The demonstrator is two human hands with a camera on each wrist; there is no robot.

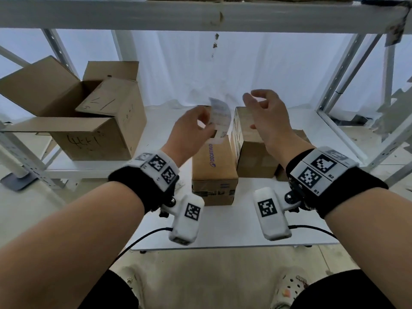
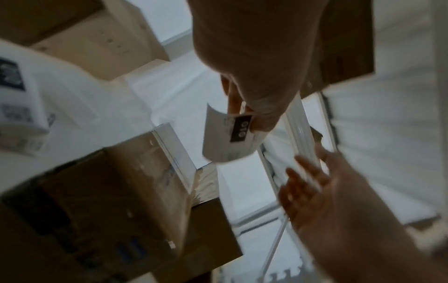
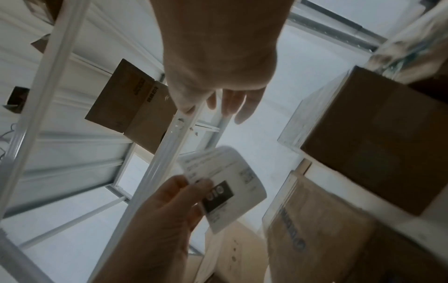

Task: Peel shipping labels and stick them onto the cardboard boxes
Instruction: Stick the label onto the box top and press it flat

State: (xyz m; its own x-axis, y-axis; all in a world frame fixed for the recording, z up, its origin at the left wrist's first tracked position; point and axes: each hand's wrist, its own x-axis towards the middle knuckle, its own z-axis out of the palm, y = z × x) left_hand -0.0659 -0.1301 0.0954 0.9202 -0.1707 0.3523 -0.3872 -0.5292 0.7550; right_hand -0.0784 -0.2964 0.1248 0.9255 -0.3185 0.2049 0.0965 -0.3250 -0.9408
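White label [image 1: 220,117] pinched in left hand [image 1: 191,128], raised over near box [image 1: 214,168]; right hand [image 1: 265,114] loose, empty. Not stuck yet. Judged about midway: both boxes [image 1: 256,152] perhaps still unlabelled on top.

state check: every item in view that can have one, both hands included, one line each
left hand: raised, pinching the shipping label
shipping label: in the air, curled, not stuck to a box
right hand: raised, fingers loosely curled, holding nothing
printed box: closed, on the white table
plain box: closed, beside the printed box
large box: flaps open
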